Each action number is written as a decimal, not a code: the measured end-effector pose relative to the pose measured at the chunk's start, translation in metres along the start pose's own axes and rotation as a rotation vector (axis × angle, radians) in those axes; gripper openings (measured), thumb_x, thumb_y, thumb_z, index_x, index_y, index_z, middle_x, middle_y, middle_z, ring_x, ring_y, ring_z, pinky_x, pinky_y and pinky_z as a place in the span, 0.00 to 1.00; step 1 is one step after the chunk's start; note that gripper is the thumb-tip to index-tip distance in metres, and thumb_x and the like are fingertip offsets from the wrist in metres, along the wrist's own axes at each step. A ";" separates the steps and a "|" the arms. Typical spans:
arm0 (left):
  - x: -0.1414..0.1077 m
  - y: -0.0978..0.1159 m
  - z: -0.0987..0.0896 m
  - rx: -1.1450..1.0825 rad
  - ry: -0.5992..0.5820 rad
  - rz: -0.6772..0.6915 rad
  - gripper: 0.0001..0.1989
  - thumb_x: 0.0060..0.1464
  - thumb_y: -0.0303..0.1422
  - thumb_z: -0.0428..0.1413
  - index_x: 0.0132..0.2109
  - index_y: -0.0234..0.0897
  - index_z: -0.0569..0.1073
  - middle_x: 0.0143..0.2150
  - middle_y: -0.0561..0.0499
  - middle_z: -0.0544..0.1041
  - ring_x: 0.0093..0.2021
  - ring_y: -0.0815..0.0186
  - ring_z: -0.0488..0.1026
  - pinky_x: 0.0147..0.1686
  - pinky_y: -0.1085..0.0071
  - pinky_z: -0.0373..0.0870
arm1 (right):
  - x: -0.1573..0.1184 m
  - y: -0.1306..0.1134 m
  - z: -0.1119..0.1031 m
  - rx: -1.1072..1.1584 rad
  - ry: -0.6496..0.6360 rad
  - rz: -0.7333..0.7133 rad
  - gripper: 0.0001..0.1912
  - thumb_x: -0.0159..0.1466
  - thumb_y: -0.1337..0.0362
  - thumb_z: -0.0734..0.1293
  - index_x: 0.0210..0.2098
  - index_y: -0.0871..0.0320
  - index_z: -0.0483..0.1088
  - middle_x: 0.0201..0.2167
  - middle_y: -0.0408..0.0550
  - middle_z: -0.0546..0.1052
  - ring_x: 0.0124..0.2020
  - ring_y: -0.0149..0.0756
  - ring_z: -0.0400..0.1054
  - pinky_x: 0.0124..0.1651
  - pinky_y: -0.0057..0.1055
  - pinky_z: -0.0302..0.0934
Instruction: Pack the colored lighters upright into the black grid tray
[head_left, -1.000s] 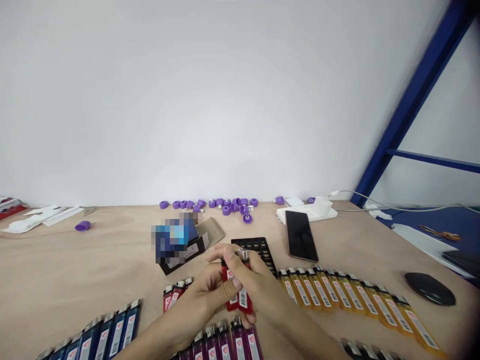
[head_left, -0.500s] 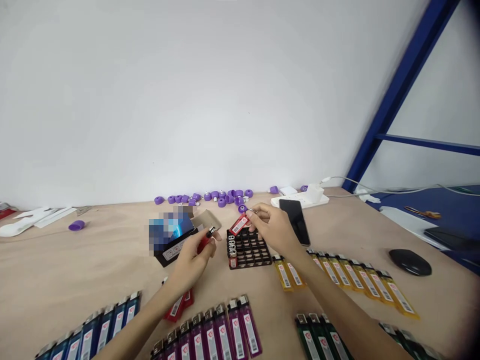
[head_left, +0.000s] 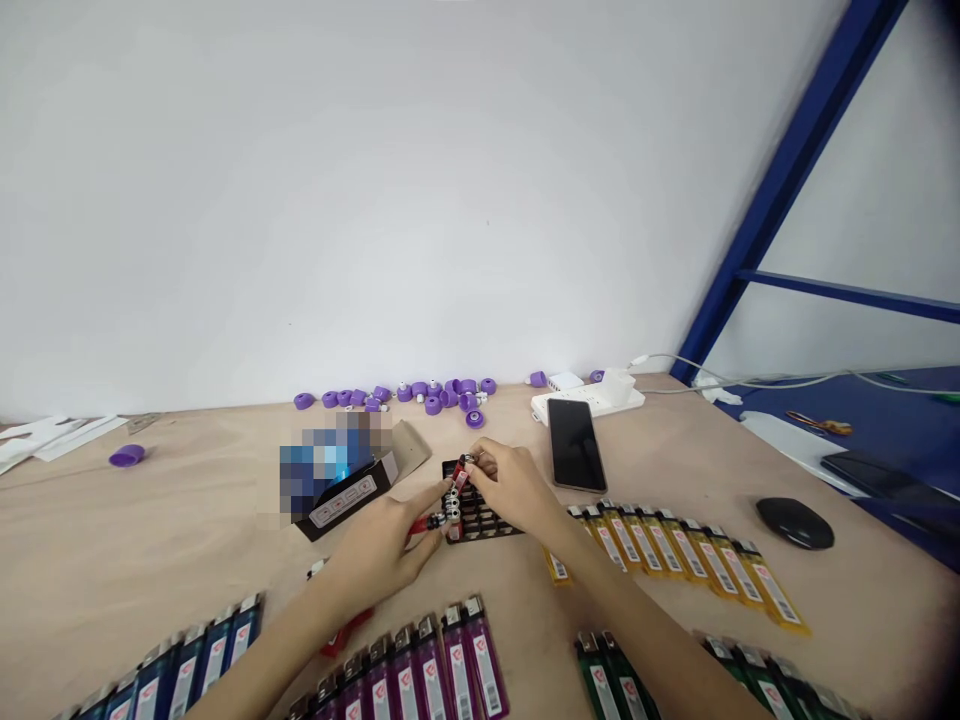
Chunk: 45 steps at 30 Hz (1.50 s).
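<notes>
My right hand [head_left: 516, 488] pinches a red lighter [head_left: 460, 475] that is tilted over the left side of a black gridded tray [head_left: 489, 524]. Several lighters [head_left: 453, 504] stand in the tray's left column, their metal tops showing. My left hand [head_left: 384, 532] is closed around another red lighter [head_left: 420, 524], just left of the tray, with its fingertips close to the lighter in my right hand. Below my left wrist lie loose red lighters [head_left: 346, 632], partly hidden by the arm.
Rows of blue [head_left: 184, 668], purple [head_left: 432, 668], green [head_left: 600, 672] and yellow lighters [head_left: 687, 552] lie in front. Behind stand an open box [head_left: 346, 502], purple caps [head_left: 450, 393], a phone [head_left: 576, 445] and a power strip [head_left: 592, 401]. A black mouse [head_left: 795, 523] sits at right.
My right hand has lowered its red lighter from above the tray to the tray's left column. My left hand has moved right, up to the tray, still holding its lighter. The view has shifted slightly.
</notes>
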<state>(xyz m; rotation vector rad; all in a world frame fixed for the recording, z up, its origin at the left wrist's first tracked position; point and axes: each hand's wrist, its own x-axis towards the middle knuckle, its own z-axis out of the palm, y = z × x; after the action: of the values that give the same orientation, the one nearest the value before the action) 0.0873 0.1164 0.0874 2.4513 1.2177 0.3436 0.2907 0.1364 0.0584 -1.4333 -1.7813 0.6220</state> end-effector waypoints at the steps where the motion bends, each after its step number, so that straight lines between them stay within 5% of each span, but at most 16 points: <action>1: 0.000 0.000 0.001 0.024 -0.008 0.006 0.26 0.62 0.38 0.48 0.65 0.37 0.65 0.28 0.47 0.79 0.28 0.56 0.73 0.31 0.68 0.63 | 0.002 -0.001 -0.001 -0.004 -0.007 -0.001 0.05 0.64 0.68 0.63 0.33 0.57 0.70 0.27 0.46 0.79 0.29 0.35 0.73 0.31 0.27 0.60; 17: 0.001 0.008 0.007 0.491 -0.353 -0.077 0.40 0.55 0.25 0.48 0.72 0.34 0.44 0.35 0.40 0.82 0.34 0.48 0.78 0.32 0.62 0.69 | 0.017 -0.011 -0.008 -0.036 -0.150 -0.009 0.07 0.62 0.71 0.65 0.29 0.57 0.71 0.23 0.44 0.76 0.25 0.33 0.68 0.28 0.26 0.53; 31: 0.006 -0.002 0.008 0.506 -0.365 -0.057 0.41 0.52 0.25 0.48 0.72 0.34 0.45 0.32 0.43 0.81 0.32 0.50 0.78 0.29 0.64 0.66 | 0.016 -0.008 -0.002 -0.200 -0.242 0.017 0.08 0.66 0.67 0.63 0.30 0.56 0.70 0.26 0.47 0.75 0.26 0.34 0.68 0.27 0.27 0.51; 41: -0.004 0.007 0.009 0.491 -0.306 -0.057 0.39 0.56 0.27 0.47 0.72 0.34 0.42 0.31 0.44 0.80 0.31 0.53 0.77 0.27 0.68 0.62 | 0.013 -0.020 -0.006 -0.352 -0.370 -0.021 0.12 0.64 0.74 0.60 0.33 0.59 0.74 0.28 0.54 0.77 0.27 0.39 0.72 0.23 0.28 0.46; 45: -0.008 0.007 -0.006 0.306 -0.171 -0.046 0.40 0.52 0.26 0.49 0.71 0.35 0.47 0.27 0.50 0.75 0.28 0.56 0.72 0.27 0.68 0.59 | 0.012 -0.025 -0.013 -0.337 -0.376 -0.047 0.16 0.60 0.79 0.61 0.39 0.58 0.75 0.30 0.52 0.78 0.29 0.38 0.73 0.25 0.27 0.51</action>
<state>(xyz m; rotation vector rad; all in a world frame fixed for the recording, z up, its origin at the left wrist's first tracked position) 0.0851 0.1075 0.0958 2.6342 1.3321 -0.0725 0.2852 0.1410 0.0882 -1.5647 -2.2958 0.6175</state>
